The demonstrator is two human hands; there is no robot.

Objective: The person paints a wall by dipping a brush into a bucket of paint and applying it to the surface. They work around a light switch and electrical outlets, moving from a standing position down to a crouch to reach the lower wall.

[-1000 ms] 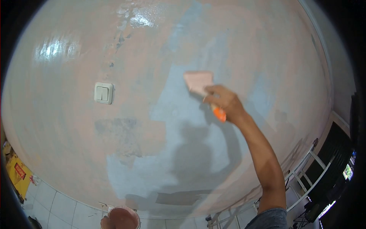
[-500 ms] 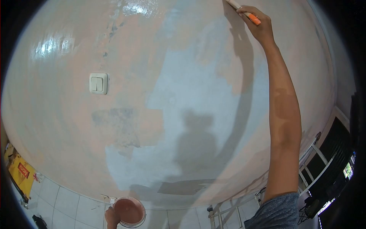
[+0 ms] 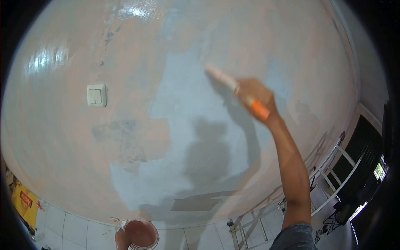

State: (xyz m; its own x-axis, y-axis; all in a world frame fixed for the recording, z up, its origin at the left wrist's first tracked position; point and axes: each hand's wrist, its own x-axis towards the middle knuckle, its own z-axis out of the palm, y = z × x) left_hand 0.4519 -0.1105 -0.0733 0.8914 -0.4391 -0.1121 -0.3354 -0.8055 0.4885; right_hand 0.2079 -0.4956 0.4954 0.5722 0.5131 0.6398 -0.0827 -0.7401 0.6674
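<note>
R hand [image 3: 257, 97] clamps paintbrush [image 3: 225, 78] R of light switch [image 3: 96, 96], L hand [image 3: 122, 240] clamps paint bucket [image 3: 156, 239] below; prob. mid-coat, needs even stroke.

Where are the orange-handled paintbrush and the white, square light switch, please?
Orange-handled paintbrush [image 3: 260, 109], head view: orange handle end.
White, square light switch [image 3: 96, 96], head view: middle of its face.
</note>
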